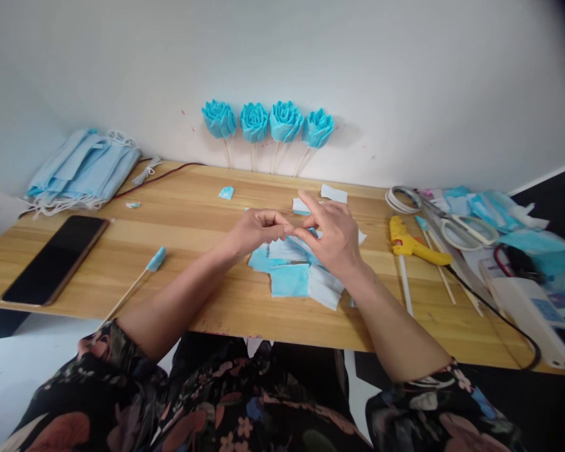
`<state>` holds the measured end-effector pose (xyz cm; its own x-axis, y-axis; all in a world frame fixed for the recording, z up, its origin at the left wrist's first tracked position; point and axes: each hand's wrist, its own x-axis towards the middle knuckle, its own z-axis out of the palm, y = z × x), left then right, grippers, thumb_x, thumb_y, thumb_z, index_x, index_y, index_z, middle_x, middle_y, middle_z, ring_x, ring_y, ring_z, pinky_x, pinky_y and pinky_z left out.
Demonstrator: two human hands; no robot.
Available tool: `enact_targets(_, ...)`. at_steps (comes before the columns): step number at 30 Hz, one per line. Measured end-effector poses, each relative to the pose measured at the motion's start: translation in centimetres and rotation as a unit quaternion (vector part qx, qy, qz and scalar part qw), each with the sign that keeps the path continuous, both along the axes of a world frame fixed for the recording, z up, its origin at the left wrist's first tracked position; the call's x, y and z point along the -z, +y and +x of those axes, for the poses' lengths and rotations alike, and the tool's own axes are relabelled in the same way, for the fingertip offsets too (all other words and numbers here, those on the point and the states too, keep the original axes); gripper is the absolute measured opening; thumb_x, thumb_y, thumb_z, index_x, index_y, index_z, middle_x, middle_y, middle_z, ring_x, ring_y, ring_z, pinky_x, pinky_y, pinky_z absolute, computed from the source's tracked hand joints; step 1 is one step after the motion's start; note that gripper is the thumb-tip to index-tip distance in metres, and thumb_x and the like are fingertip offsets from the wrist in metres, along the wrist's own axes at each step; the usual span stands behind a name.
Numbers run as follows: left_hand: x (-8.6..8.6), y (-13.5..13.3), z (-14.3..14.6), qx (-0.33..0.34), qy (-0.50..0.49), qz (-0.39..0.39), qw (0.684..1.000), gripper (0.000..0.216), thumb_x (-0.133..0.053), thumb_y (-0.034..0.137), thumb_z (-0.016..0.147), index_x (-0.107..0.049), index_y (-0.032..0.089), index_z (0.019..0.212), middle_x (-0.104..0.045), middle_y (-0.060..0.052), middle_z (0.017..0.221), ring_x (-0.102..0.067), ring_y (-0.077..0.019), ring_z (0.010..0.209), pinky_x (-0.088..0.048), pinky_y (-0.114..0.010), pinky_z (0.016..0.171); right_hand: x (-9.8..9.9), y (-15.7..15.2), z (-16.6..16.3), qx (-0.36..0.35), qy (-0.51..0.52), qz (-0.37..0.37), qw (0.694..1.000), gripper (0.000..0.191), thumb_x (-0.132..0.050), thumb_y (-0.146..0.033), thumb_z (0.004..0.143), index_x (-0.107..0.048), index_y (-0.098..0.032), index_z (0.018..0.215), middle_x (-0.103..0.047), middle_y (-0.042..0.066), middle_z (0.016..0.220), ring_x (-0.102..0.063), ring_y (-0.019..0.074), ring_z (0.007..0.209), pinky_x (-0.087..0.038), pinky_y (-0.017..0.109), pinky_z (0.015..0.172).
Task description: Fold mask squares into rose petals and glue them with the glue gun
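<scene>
My left hand (257, 230) and my right hand (332, 235) meet fingertip to fingertip over a heap of blue and white cloth squares (292, 269) in the middle of the wooden table (193, 216). Both hands are curled into a pinch. Whatever lies between the fingertips is too small to make out. My right index finger sticks up. A wooden stick with a blue-wrapped tip (136, 282) lies to the left of my left forearm.
Several blue cloth roses (268, 122) on sticks lean against the wall. A stack of blue face masks (82, 169) and a black phone (56, 257) lie at left. At right are a yellow glue gun (414, 245), scissors (466, 229), tape rolls (402, 199) and blue scraps.
</scene>
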<state>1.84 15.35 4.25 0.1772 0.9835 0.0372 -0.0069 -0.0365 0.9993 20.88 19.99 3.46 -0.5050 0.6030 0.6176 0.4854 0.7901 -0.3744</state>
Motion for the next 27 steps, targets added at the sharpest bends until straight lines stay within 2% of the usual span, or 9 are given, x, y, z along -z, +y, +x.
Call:
enact_targets(5, 0.2, 0.1, -0.3, -0.018, 0.057, 0.028, 0.998, 0.02, -0.069, 0.033, 0.079, -0.066, 0.015, 0.071, -0.058, 0.0, 0.063, -0.045, -0.0093, 0.058, -0.032, -0.024, 0.055, 0.1, 0.1, 0.1, 0.004, -0.011, -0.006, 1.0, 0.061, -0.07, -0.039, 0.088, -0.05, -0.036, 0.145, -0.07, -0.001, 0.076, -0.062, 0.0239, 0.081, -0.04, 0.047, 0.1)
enact_targets(12, 0.4, 0.1, 0.4, -0.04, 0.169, 0.141, 0.975, 0.016, -0.058, 0.026, 0.087, -0.057, 0.017, 0.074, -0.057, 0.001, 0.068, -0.046, -0.0104, 0.063, -0.034, -0.025, 0.061, 0.3, 0.0, 0.0, 0.013, -0.024, 0.039, 0.999, 0.064, -0.071, -0.04, 0.087, -0.048, -0.032, 0.147, -0.07, -0.002, 0.073, -0.064, 0.0223, 0.079, -0.042, 0.044, 0.098)
enact_targets(16, 0.5, 0.3, 0.5, -0.028, 0.208, 0.147, 0.967, 0.016, -0.05, 0.023, 0.09, -0.05, 0.018, 0.075, -0.052, 0.003, 0.066, -0.044, -0.011, 0.062, -0.033, -0.025, 0.062, 0.2, -0.1, 0.1, 0.004, -0.025, 0.051, 0.998, 0.063, -0.071, -0.035, 0.088, -0.048, -0.031, 0.146, -0.07, -0.004, 0.072, -0.065, 0.02, 0.075, -0.044, 0.043, 0.096)
enact_targets(23, 1.2, 0.4, 0.1, -0.086, 0.153, 0.117, 0.978, 0.024, -0.04, 0.026, 0.098, -0.042, 0.02, 0.074, -0.048, 0.003, 0.065, -0.043, -0.0112, 0.061, -0.036, -0.027, 0.064, -0.4, -0.2, 0.0, 0.035, 0.056, 0.048, 0.997, 0.061, -0.072, -0.029, 0.087, -0.05, -0.032, 0.143, -0.067, -0.004, 0.069, -0.063, 0.0192, 0.07, -0.049, 0.041, 0.087)
enact_targets(27, -0.1, 0.1, -0.5, -0.128, 0.083, 0.152, 0.977, 0.038, -0.035, 0.034, 0.102, -0.044, 0.019, 0.068, -0.049, 0.001, 0.063, -0.045, -0.0116, 0.062, -0.039, -0.027, 0.066, -0.4, 0.1, 0.2, 0.019, 0.064, 0.057, 0.996, 0.058, -0.072, -0.027, 0.086, -0.052, -0.031, 0.141, -0.067, -0.004, 0.069, -0.063, 0.019, 0.069, -0.049, 0.042, 0.087)
